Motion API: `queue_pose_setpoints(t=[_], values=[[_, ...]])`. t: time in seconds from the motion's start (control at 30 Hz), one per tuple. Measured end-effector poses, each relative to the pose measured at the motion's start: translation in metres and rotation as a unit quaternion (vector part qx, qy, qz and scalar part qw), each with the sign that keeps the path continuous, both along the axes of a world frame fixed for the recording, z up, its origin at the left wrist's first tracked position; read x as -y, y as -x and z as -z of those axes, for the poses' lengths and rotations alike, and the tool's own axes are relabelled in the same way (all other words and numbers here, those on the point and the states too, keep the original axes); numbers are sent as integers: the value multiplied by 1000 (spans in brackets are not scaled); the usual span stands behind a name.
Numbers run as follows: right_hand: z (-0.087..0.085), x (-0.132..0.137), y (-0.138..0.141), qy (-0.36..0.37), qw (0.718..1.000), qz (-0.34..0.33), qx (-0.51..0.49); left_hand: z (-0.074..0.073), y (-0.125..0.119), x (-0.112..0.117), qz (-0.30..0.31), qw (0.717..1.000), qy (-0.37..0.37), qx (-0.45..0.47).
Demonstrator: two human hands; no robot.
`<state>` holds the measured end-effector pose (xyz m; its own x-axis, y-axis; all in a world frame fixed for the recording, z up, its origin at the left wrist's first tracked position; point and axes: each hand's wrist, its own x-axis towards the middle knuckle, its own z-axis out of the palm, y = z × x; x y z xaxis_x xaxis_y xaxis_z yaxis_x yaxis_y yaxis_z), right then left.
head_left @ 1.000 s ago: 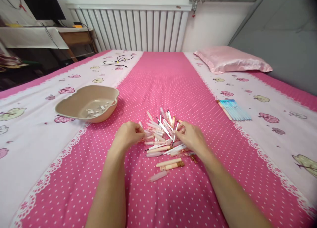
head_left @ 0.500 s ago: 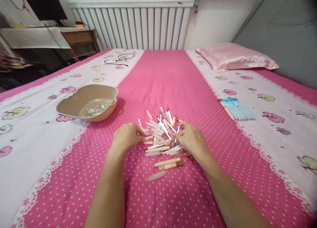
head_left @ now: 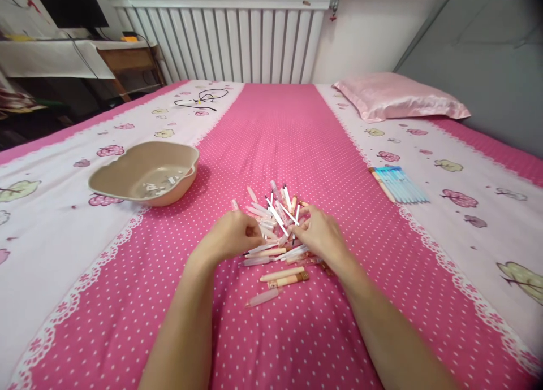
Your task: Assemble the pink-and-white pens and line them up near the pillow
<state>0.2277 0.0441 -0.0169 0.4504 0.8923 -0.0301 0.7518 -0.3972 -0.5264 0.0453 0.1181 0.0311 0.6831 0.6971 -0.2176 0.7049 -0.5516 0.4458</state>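
A loose pile of pen parts [head_left: 271, 217], with white refills, pale pink barrels and cream-and-brown pieces, lies on the pink dotted bedspread. My left hand [head_left: 235, 234] is at the pile's left side, its fingers curled down and together; what they hold, if anything, is hidden. Over the right side is my right hand [head_left: 323, 234], thumb and index finger apart, touching the parts near a white refill [head_left: 296, 215]. Closer to me lie a cream barrel [head_left: 282, 274], a cream-and-brown barrel [head_left: 288, 280] and a translucent pink barrel [head_left: 263, 298].
A beige basin [head_left: 123, 172] with small white pieces in it stands to the left. On the right lies a row of blue pens [head_left: 401, 185] beside cream ones. Farther back are a black cable [head_left: 207, 98], a pink pillow [head_left: 399, 99] and a white radiator [head_left: 237, 42].
My left hand has moved right, farther over the pile, and its fingers are more curled. My right hand stays nearly in place among the parts. The view has shifted slightly.
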Motion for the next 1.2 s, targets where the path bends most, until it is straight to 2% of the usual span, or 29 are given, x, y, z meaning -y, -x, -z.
queue_pose_setpoints(t=[0.07, 0.1, 0.27, 0.37, 0.47, 0.57, 0.67, 0.77, 0.87, 0.93, 1.07, 1.2], values=[[-1, 1, 1, 3, 1000, 1, 16, 2, -6, 6, 66, 997, 44, 14], [-2, 1, 2, 6, 1000, 3, 21, 3, -10, 9, 80, 996, 50, 12], [-5, 2, 8, 20, 999, 27, 24, 10, -21, 18, 67, 997, -4, -38], [-6, 2, 8, 9, 999, 42, 8, 12, -22, 18, 84, 995, -7, -50], [-4, 0, 3, -17, 998, 34, -43, 10, -19, 13, 97, 995, -2, -5], [-1, -3, -4, -68, 988, 8, -137, 6, -16, 8, 112, 989, 36, 91], [-1, -3, -9, -137, 962, 5, -238, 4, -14, 4, 84, 971, 107, 197], [-8, 0, -10, -178, 925, 7, -336, 6, -14, 1, 6, 941, 192, 277], [-18, 4, -8, -207, 891, 9, -403, 9, -15, 1, -53, 907, 252, 333], [-23, 5, -7, -230, 879, 9, -418, 9, -16, 1, -75, 892, 278, 349], [-27, 6, -5, -277, 869, -1, -411, 8, -17, 3, -70, 877, 316, 355], [-28, 6, -2, -337, 866, -24, -369, 6, -19, 5, -18, 877, 329, 350]])
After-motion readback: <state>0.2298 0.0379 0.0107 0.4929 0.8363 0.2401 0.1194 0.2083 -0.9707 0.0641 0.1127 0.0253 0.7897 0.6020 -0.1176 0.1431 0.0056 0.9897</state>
